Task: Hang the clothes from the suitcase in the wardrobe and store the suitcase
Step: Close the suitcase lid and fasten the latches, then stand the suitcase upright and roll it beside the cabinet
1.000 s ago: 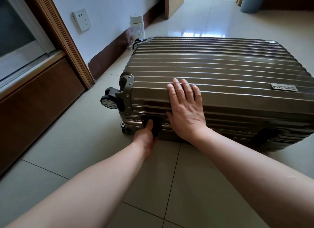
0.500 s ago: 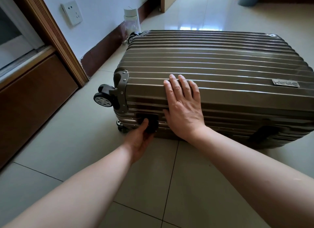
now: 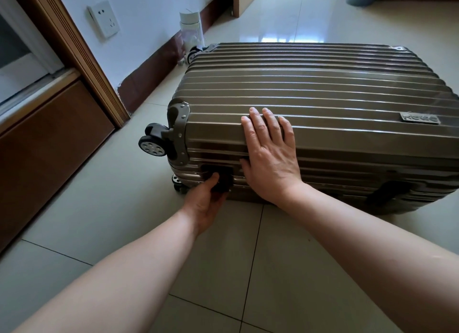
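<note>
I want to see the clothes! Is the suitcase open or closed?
Closed. The suitcase lies flat with both shells meeting, no gap. The left hand grips its black latch; the right hand rests flat on top.

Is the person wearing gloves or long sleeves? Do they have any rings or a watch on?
No gloves, and no sleeves in view. The left hand and right hand are bare, and so are the left forearm and right forearm right to the picture's edge. No watch, bracelet or ring shows. The nails on the right hand's fingers look short and unpainted.
</note>
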